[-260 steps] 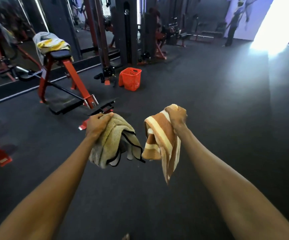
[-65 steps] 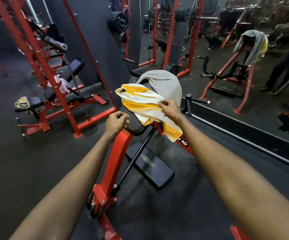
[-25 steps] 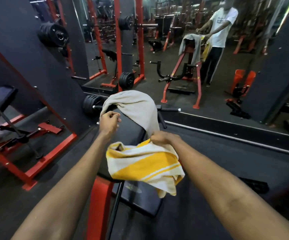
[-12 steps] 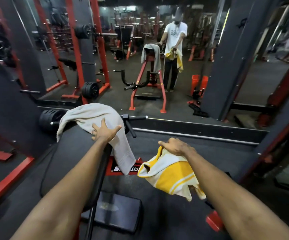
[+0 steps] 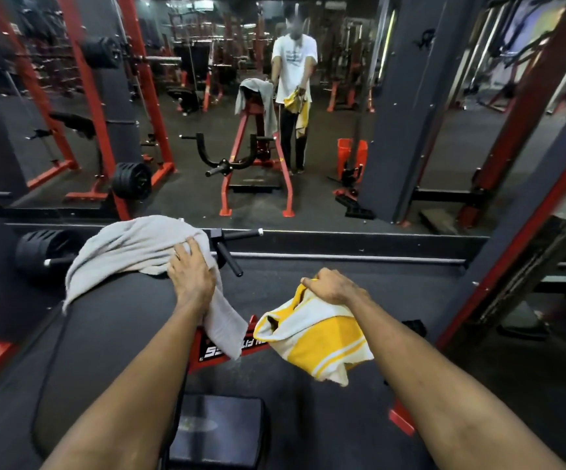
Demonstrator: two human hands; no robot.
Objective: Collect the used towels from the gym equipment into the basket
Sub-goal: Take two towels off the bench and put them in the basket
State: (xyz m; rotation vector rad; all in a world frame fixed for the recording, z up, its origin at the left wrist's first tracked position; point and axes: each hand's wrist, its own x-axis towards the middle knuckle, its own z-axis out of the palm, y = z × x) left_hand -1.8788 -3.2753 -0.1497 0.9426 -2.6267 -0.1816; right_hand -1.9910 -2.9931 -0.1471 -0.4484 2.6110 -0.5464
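Left hand: the left hand [image 5: 191, 278] lies flat on the grey towel [image 5: 132, 247], fingers spread out. It presses down on the cloth and has not closed around it yet.

Right hand: the right hand [image 5: 330, 287] is squeezed tight on the yellow and white towel [image 5: 312, 337]. That towel hangs free in the air, off the machine.

Where the grey towel is: it lies draped over the black pad [image 5: 105, 327] of the red gym machine. One end hangs down by the red bar [image 5: 227, 351] with white letters on it.

Step now: I think the job here is to pick up the grey towel with the left hand.

How to do it well: curl the fingers and bunch up a good handful of cloth near the middle. Then lift up and pull toward the body, so the long ends come along too.

Watch out: the black handle [image 5: 229, 256] sticks out just beside the towel. The cloth could catch on it, so lift up first, then pull away.

Basket: an orange basket [image 5: 351, 157] shows only in the mirror [image 5: 207, 198], on the floor behind the person.

After that: I think both towels need a walk to the basket.
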